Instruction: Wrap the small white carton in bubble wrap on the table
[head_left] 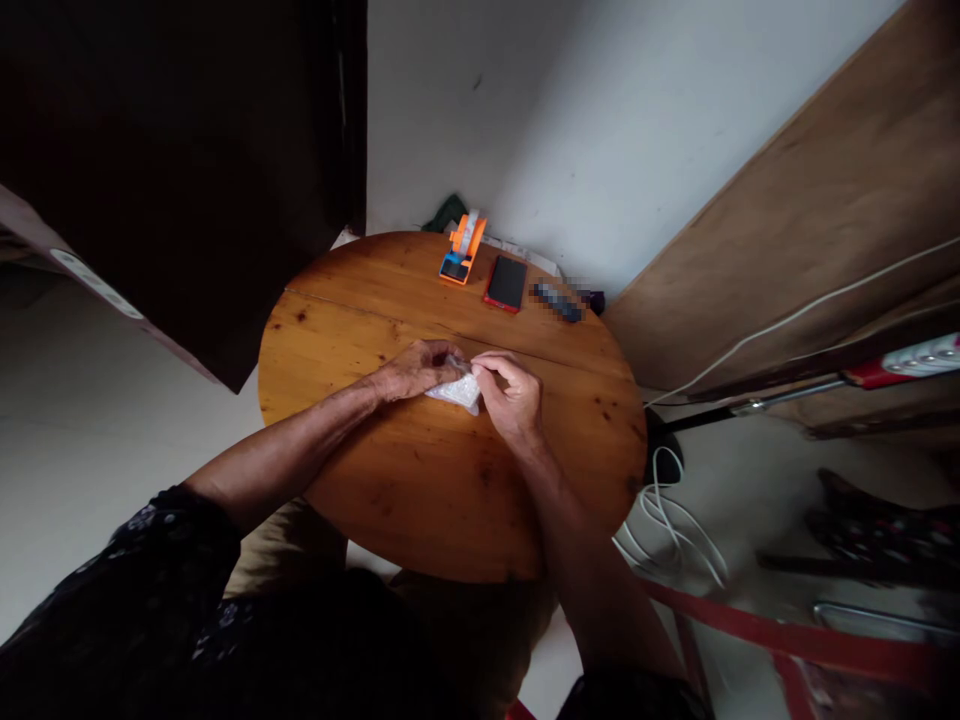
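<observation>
Left hand point(420, 372) grips white packet point(456, 392), right hand point(514, 400) pinches its edge; looks like you're working that edge, so brace left

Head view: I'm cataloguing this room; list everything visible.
table: 1, brown, centre
packet: 1, whitish, table's middle
tape dispenser: 1, orange and blue, table's far side
phone: 1, black and red, table's far side
blurred item: 1, dark, right of phone
wall: 1, grey, behind
board: 1, brown, right
panel: 1, dark, left
pole: 1, red and silver, right
cords: some, white, right
frame: 1, red, lower right
clutter: some, dark, right edge
floor: 1, pale, below
sleeves: 2, dark, bottom
left hand: 1, bare, on packet
right hand: 1, bare, on packet
</observation>
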